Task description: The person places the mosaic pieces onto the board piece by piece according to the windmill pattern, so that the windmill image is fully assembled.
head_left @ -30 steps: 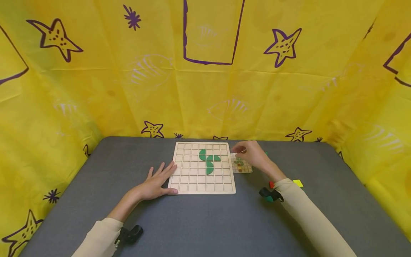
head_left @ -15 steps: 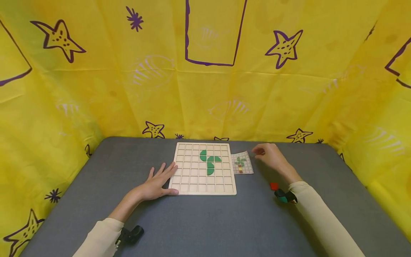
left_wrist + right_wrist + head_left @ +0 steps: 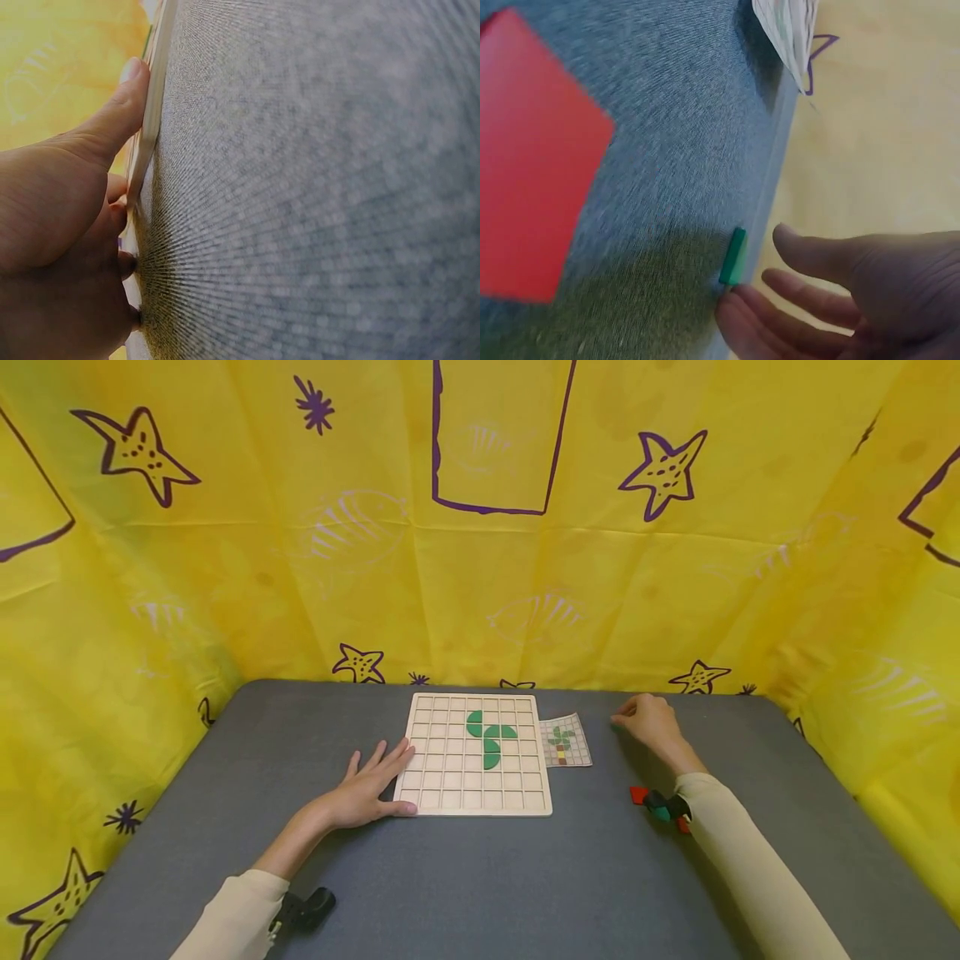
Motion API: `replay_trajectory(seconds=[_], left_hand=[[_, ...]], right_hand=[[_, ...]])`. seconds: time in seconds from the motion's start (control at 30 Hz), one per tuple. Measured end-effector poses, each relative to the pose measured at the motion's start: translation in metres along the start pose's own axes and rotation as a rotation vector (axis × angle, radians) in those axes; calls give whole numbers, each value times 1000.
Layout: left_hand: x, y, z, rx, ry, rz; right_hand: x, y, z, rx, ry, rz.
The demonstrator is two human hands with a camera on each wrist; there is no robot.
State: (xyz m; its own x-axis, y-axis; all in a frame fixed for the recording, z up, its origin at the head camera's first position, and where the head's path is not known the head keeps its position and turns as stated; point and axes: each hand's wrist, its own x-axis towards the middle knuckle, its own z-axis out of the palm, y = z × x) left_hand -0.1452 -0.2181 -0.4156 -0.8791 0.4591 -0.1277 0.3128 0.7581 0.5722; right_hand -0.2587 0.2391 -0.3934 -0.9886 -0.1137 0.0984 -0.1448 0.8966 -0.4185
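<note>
In the head view, my left hand [image 3: 365, 792] lies spread on the left edge of a pale wooden grid board [image 3: 442, 768], its thumb on the near corner. Several green quarter-circle tiles [image 3: 491, 753] lie in the board's cells, some paired into half-circles. To the right, my right hand [image 3: 651, 725] is down at the table, fingertips at a green tile [image 3: 733, 256]. The right wrist view has a fingertip beside or touching that tile, while the thumb stands apart from it. A small pattern card [image 3: 570, 756] with a printed green figure sits between board and right hand.
Red tiles [image 3: 638, 795] lie on the grey table [image 3: 480, 885] near the right wrist, partly hidden by the black wrist camera [image 3: 663, 806]. A yellow cloth [image 3: 480, 568] with starfish drawings hangs behind the table.
My right hand has moved right, from over the pattern card to the green tile beyond it. The card has come fully into sight. My left hand stays on the board.
</note>
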Motion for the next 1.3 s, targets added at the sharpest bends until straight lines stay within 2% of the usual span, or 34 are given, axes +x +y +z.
replay_trajectory(seconds=[0.23,0.4,0.93,1.13,1.3], left_hand=[[1,2,0,-1,1,6],[0,3,0,-2,2,4],[0,2,0,6,3,2],[0,2,0,-2,3,4],[-1,1,0,-3,3,-1]], right_hand=[[2,-3,2,-53,7,60],[2,-3,2,-84,5,68],[3,7,1,82,-20,-49],[3,9,2,110,-9,-76],[2,8,1,95,-45,-81]])
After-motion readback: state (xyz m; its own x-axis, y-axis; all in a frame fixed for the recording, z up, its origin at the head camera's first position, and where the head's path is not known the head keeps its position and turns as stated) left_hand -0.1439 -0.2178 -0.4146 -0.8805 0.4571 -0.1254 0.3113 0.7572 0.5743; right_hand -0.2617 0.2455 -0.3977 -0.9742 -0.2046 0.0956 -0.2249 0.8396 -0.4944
